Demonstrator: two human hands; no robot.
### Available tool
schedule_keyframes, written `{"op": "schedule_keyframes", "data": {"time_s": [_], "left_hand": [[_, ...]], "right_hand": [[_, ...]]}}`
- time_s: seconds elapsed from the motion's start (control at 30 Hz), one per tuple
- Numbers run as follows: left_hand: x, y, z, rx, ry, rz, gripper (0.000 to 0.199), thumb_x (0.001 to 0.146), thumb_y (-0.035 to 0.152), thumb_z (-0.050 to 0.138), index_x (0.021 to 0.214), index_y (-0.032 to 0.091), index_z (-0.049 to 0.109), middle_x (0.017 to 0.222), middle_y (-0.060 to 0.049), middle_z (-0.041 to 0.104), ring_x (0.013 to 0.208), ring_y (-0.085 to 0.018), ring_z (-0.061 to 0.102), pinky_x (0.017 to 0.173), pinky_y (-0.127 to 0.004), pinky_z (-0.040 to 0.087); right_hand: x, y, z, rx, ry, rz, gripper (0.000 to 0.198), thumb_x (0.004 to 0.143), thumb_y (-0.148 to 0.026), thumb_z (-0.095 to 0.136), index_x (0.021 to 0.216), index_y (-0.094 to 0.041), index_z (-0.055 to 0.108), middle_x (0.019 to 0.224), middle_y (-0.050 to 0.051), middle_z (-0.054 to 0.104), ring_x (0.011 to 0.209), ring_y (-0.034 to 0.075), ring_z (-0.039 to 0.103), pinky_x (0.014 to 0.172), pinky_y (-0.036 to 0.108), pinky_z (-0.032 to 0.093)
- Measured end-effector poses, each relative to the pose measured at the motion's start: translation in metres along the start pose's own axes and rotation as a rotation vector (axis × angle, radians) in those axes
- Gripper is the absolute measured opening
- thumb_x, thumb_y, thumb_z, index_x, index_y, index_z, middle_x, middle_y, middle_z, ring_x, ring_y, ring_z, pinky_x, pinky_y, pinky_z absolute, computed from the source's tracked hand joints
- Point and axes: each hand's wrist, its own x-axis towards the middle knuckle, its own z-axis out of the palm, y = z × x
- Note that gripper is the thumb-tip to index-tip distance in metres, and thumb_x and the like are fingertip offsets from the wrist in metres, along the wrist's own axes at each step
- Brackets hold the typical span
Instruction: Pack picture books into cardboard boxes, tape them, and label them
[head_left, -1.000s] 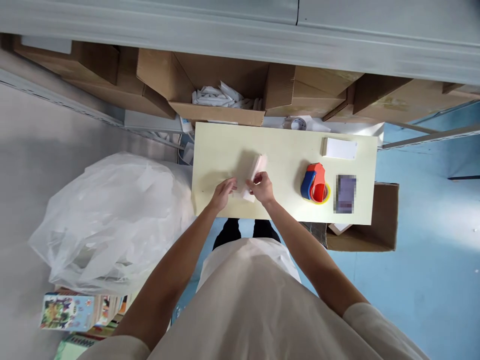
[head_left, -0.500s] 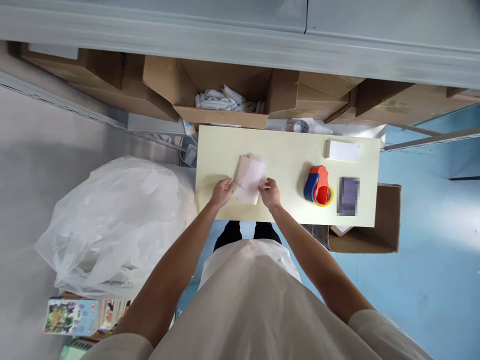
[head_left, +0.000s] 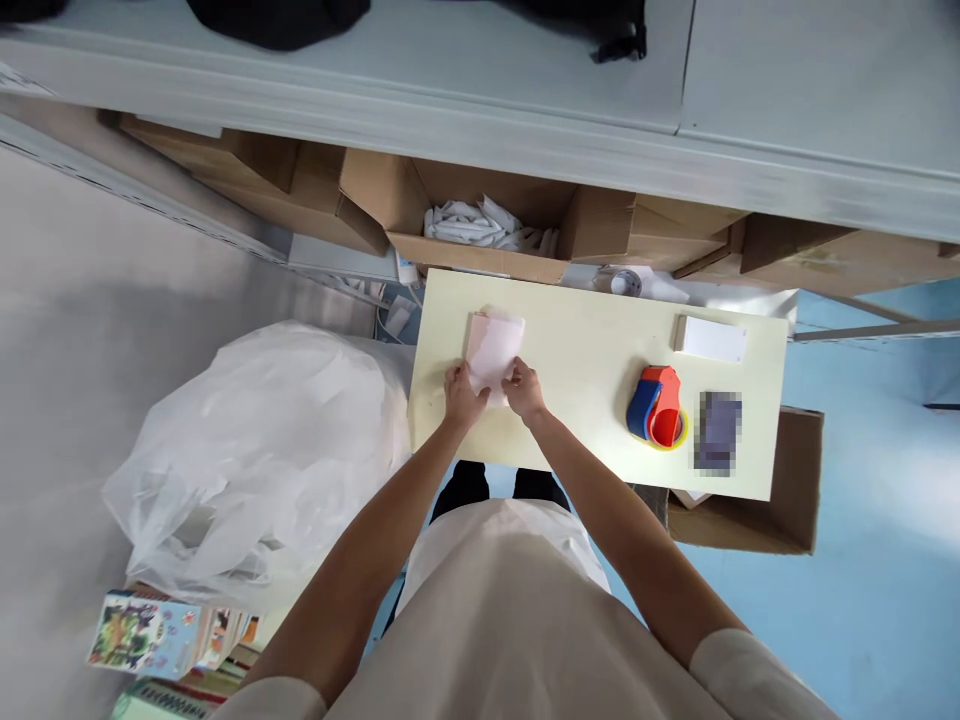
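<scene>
A flat, pale pink packet (head_left: 495, 345), seemingly with a clear film along its edges, lies on the cream table (head_left: 577, 340). My left hand (head_left: 465, 395) grips its lower left corner, thumb over the top and fingers along the side. At the lower right edge, my right hand (head_left: 523, 390) pinches the packet between bent fingers. Whether it is paper or a wrapped item I cannot tell. To the right stands a red and blue tape dispenser (head_left: 660, 408) with a yellow-edged roll.
A white box (head_left: 711, 339) and a blurred dark rectangular item (head_left: 718, 432) lie at the table's right. Behind it, an open carton (head_left: 480, 255) holds white packets beside a tape roll (head_left: 625, 283). A large plastic bag (head_left: 262, 450) bulges at left, above stacked books (head_left: 146, 635).
My left hand has shifted onto the packet's lower left corner, and both hands are closer together. The packet sits straighter and slightly farther left on the table. The camera view has tilted.
</scene>
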Motion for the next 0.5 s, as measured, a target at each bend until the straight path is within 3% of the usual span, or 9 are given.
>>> {"op": "schedule_keyframes", "data": {"time_s": [0.27, 0.5], "left_hand": [[0.063, -0.017, -0.035, -0.045, 0.114, -0.024, 0.060, 0.070, 0.025, 0.061, 0.126, 0.011, 0.044, 0.121, -0.018, 0.049, 0.121, -0.033, 0.042, 0.106, -0.044, 0.032], [0.086, -0.026, -0.046, -0.063, 0.178, -0.016, 0.058, 0.069, 0.020, 0.061, 0.124, 0.010, 0.047, 0.123, -0.017, 0.053, 0.121, -0.030, 0.046, 0.107, -0.041, 0.032]], "right_hand": [[0.051, -0.055, 0.030, -0.038, -0.134, -0.128, 0.035, 0.068, -0.013, 0.051, 0.102, -0.022, 0.056, 0.100, 0.004, 0.052, 0.081, 0.013, 0.054, 0.078, 0.032, 0.050], [0.070, -0.067, 0.042, 0.002, -0.197, -0.102, 0.045, 0.070, -0.011, 0.053, 0.114, -0.023, 0.055, 0.119, 0.008, 0.049, 0.095, 0.015, 0.058, 0.084, 0.032, 0.051]]}}
